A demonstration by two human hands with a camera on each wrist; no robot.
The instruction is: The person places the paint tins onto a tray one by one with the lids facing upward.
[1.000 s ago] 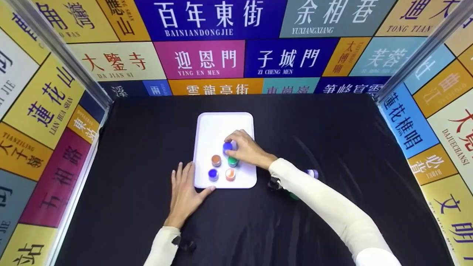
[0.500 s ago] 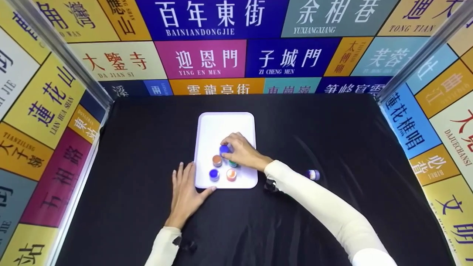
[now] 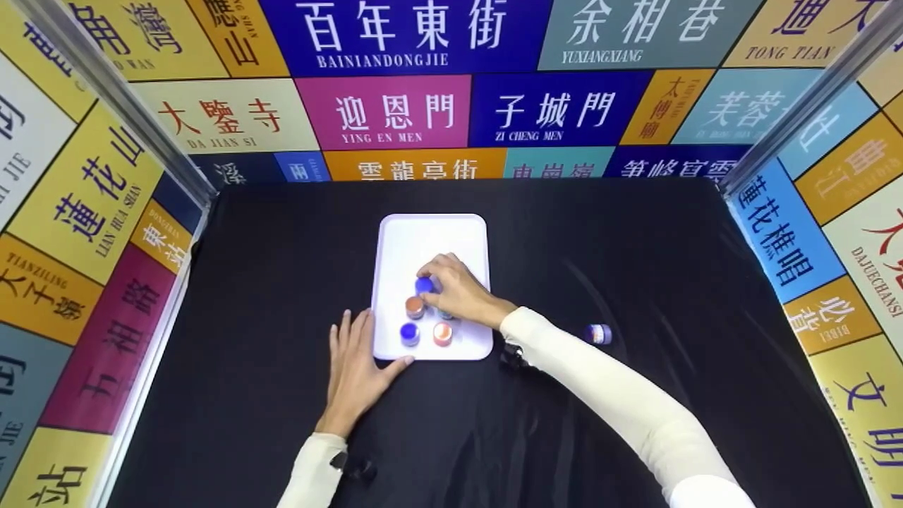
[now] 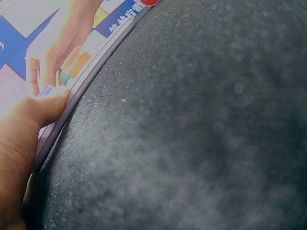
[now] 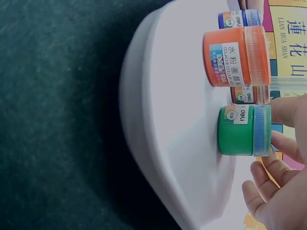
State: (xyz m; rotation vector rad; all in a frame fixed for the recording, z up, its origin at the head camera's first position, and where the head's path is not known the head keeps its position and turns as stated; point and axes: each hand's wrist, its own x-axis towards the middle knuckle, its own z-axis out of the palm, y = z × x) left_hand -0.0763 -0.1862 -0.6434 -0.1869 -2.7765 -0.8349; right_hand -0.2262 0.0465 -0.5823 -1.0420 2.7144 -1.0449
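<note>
Small blue-lidded paint jar — upright

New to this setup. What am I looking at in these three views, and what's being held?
No robot here: a person's two bare hands, with one camera on the head and one on each wrist. The head view looks down on a black cloth carrying a white tray of small paint jars. The right hand grips a blue-lidded jar on the tray; the left hand lies flat against the tray's near left corner. One more jar stands off the tray to the right. The right wrist view shows a green jar and an orange jar close up.
</note>
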